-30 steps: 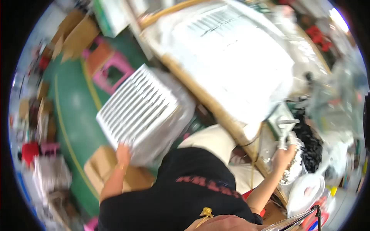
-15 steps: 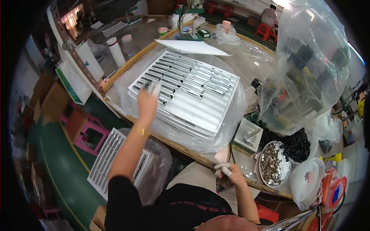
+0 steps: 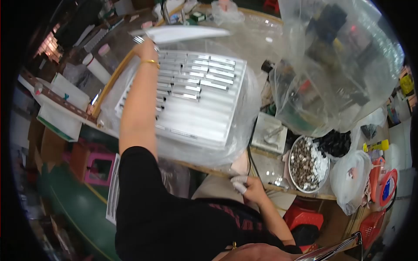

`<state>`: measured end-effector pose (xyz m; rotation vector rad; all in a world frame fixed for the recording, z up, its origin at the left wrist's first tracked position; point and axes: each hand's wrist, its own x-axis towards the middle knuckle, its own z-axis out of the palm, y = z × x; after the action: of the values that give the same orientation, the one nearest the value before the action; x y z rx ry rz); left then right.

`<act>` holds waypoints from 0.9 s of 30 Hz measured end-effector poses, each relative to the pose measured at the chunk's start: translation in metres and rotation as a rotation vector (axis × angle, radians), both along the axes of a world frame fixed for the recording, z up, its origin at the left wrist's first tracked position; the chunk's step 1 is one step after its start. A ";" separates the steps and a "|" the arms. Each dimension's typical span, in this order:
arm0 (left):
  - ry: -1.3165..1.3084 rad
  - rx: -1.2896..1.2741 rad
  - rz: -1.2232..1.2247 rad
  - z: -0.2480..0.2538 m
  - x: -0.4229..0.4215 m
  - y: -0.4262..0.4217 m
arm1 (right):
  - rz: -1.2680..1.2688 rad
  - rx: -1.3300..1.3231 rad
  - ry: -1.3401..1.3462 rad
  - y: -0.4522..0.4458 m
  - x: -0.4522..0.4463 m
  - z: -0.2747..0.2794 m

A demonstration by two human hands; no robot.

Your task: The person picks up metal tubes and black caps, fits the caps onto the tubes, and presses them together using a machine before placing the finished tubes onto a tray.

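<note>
Stretched out over the bench, my left hand [image 3: 146, 48] is closed at the left end of a blurred white panel [image 3: 187, 34]. Bright silver strip-like shapes show at its fingers; what exactly it grips is unclear. Below and to the right of it lies a stack of white ridged trays [image 3: 209, 117], the top one holding several rows of silver strips [image 3: 217, 71] with dark ends. At the bench's front edge, my right hand [image 3: 251, 188] has white-covered fingertips slightly apart and nothing visible between them.
To the right are a small metal fixture [image 3: 270, 132], a bowl of small round pieces [image 3: 307, 163], black parts [image 3: 335, 142] and a big clear plastic bag [image 3: 331, 65]. A white bottle [image 3: 96, 68] stands at the left. Below are a pink stool [image 3: 99, 168] and a red stool [image 3: 305, 217].
My left hand has moved from the tray's left side up to the white panel, which now looks blurred and shifted. My right hand's fingers have spread a little. The view has shifted.
</note>
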<state>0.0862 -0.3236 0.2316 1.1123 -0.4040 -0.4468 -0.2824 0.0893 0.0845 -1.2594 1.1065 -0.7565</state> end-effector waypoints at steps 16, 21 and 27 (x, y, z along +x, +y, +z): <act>0.096 0.405 0.492 -0.182 0.166 0.741 | 0.029 -0.108 -0.061 0.004 -0.003 -0.018; 0.229 0.549 0.585 -0.258 0.134 0.825 | 0.004 -0.104 -0.061 0.006 -0.001 -0.014; 0.274 0.703 0.620 -0.289 0.135 0.815 | 0.030 -0.089 -0.022 0.005 -0.003 -0.014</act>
<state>0.2207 0.4910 -0.0575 1.7450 0.3780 -0.1757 -0.2850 0.0942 0.0700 -1.3367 1.0443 -0.8025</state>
